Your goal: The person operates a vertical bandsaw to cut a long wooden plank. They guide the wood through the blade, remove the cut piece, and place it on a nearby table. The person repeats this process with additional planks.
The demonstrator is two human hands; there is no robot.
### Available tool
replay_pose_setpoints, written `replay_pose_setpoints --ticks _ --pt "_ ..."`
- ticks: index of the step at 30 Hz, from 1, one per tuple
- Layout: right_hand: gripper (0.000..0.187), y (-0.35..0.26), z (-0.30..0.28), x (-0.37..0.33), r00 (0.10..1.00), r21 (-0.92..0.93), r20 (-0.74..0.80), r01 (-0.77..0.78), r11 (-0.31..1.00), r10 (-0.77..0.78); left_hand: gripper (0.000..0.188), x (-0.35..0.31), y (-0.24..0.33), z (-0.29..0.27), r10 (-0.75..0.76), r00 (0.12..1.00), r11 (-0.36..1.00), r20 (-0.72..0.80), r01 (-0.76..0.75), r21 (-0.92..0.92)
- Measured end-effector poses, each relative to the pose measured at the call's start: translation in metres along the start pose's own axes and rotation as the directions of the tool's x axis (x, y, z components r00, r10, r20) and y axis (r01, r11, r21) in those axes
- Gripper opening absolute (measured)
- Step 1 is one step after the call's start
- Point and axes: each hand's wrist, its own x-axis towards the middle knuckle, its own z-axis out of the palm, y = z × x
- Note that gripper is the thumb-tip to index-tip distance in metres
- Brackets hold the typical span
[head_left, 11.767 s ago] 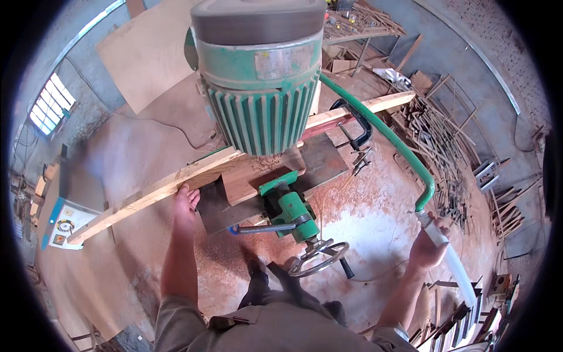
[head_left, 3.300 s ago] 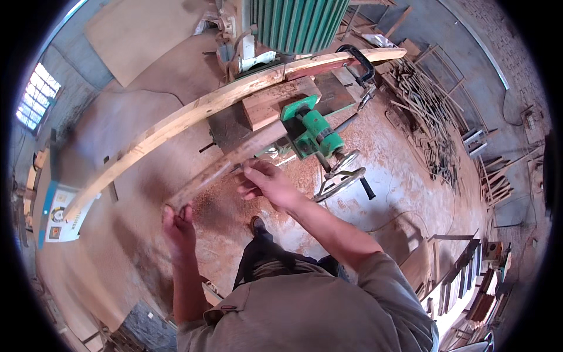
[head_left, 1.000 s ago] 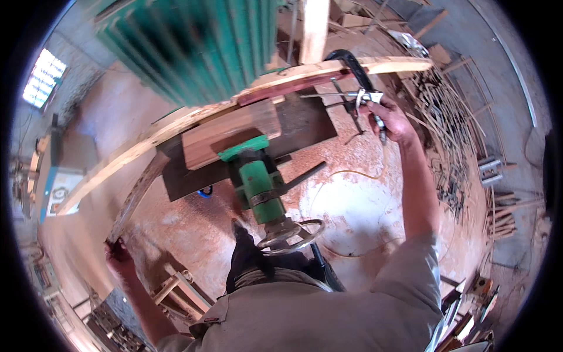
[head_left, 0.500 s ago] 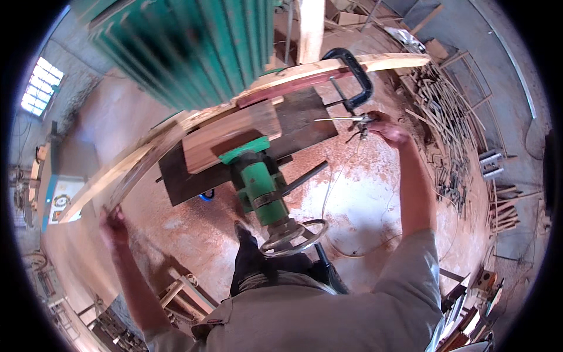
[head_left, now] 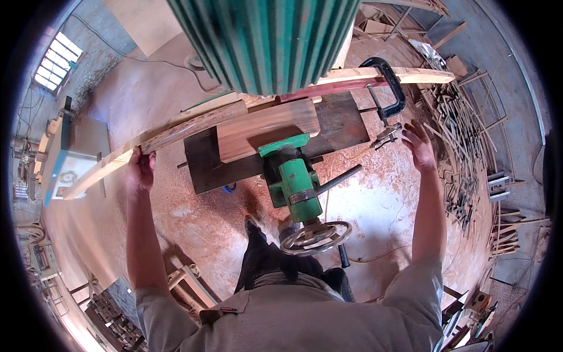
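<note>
My left hand (head_left: 142,169) is closed on the near end of a brown wooden strip (head_left: 196,126), which lies along the long pale board. Held apart from everything, my right hand (head_left: 419,146) has its fingers spread beside an air blow gun (head_left: 387,135). The blow gun sits at the right edge of the dark metal machine table (head_left: 343,120), below a black C-clamp (head_left: 394,88). A green screw clamp (head_left: 299,182) with a metal handwheel (head_left: 316,237) stands in front of me. Its green pad (head_left: 284,144) is over a reddish-brown wooden block (head_left: 267,129) on the table.
A ribbed green motor housing (head_left: 270,44) hangs over the table's far side. The long pale board (head_left: 105,170) spans left to right behind the block, with a dark red strip (head_left: 328,90) along it. Piled wood offcuts (head_left: 457,123) lie at right; a hose crosses the dusty floor.
My right hand has let go of the blow gun and opened. My left hand has moved right and forward with the wooden strip, now against the long board. The view has shifted left.
</note>
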Motion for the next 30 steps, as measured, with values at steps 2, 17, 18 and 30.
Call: replay_pose_setpoints --ticks 2,17,18,30 --pt "0.053 -0.005 0.002 -0.015 0.999 0.077 -0.045 0.026 0.997 -0.022 0.019 0.009 -0.007 -0.006 -0.023 1.0 1.0 0.004 0.023 -0.002" --pt "0.024 -0.003 0.067 -0.148 0.99 0.241 0.013 0.135 0.961 -0.142 0.029 0.022 -0.05 0.022 -0.024 0.998 0.995 -0.063 0.029 0.094" --pt "0.024 -0.003 0.073 -0.152 0.989 0.233 0.017 0.14 0.962 -0.148 0.029 0.022 -0.054 0.032 -0.055 0.993 0.989 -0.107 0.069 0.135" --pt "0.023 0.005 0.101 -0.169 0.998 0.251 -0.013 0.06 0.966 -0.058 0.035 0.017 -0.075 0.056 -0.104 0.991 0.992 -0.09 0.109 0.06"
